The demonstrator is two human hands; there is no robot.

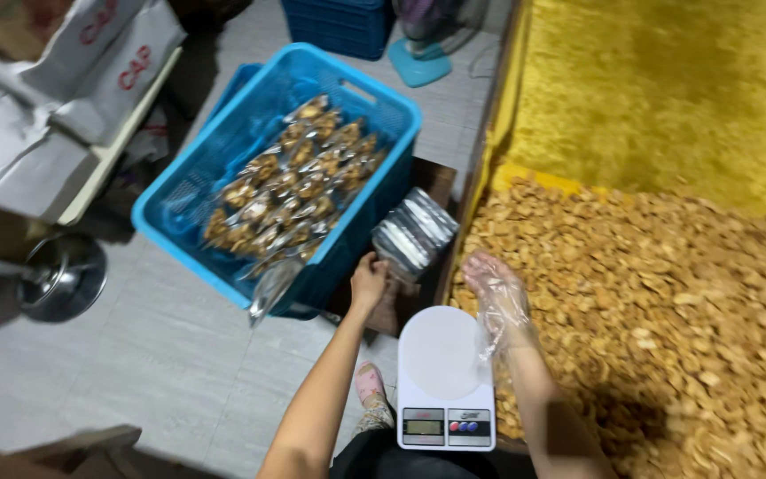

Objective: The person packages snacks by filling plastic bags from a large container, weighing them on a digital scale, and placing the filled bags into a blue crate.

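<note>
Since the left hand (369, 278) is reaching onto the stack of empty silvery bags (414, 232), fingers curled at its near edge and seemingly pinching a bag, that stack is the thing to think about: thin glossy film, very light, floppy and slick, so I'd guess the sheets slide over each other and one is best peeled off by a corner or the top edge rather than grabbed flat. The stack sits on a dark wooden ledge between the blue plastic crate (223, 191) and the big heap of golden-brown chips (667, 310). The right hand (496, 286) wears a loose clear plastic glove, crinkly and shiny, and hovers at the edge of the chip pile with fingers loosely spread, holding nothing that I can make out. The chips look dry, brittle and irregular, the kind that would crack if squeezed, so a gentle scoop seems the way. Just below the hands there's a white kitchen scale (444, 372) with a smooth round platform, bare on top. The crate is rigid with latticed walls and holds rows of filled clear packets (299, 182), one packet hanging over its near rim. Behind the chips is a fuzzy yellow cloth (658, 98).
</note>
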